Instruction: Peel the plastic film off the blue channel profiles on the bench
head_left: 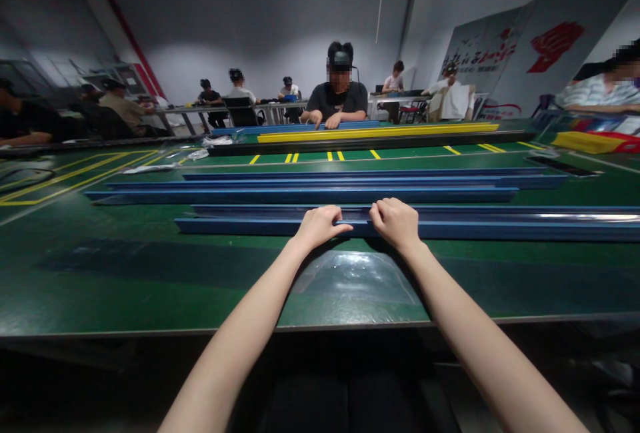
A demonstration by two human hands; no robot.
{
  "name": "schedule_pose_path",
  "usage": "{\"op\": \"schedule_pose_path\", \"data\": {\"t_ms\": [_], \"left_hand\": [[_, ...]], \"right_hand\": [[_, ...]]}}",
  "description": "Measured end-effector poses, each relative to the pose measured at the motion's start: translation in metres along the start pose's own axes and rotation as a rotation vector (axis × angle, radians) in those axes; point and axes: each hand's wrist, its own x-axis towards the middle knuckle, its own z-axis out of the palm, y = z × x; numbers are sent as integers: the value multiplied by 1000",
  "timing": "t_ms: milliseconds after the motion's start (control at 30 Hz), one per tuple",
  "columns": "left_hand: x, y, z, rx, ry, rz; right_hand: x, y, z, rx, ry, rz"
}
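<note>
A long blue channel-shaped strip (240, 226) lies crosswise in front of me, its raised edges running left to right. My left hand (320, 225) is closed over it near the middle, fingers curled into the channel and thumb along the near edge. A short gap away, my right hand (399, 221) grips the same strip with bent fingers; its fingertips are hidden. Just beyond lie more blue strips (300, 196), parallel to this one. On the near side, clear plastic film (355, 276) rests on the green tabletop (165, 306) between my forearms.
Farther back are a yellow strip (380, 134) and a black strip (400, 142). Across the table a person (337, 100) leans over another blue strip. A dark flat object (565, 166) and a yellow-and-red bundle (593, 142) lie at the right. Several people sit behind.
</note>
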Motion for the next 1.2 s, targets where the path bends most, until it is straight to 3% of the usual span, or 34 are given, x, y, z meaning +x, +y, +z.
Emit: {"op": "schedule_pose_path", "data": {"t_ms": [433,600,800,1200], "left_hand": [[0,0,0,15,-9,15],[0,1,0,1,-21,7],[0,0,0,8,-16,23],[-1,-2,1,60,-3,76]], "right_hand": [[6,-12,-2,-10,-300,89],[6,-13,-4,-12,-326,101],[4,-12,-5,22,-236,70],[6,-12,-6,-35,-326,118]]}}
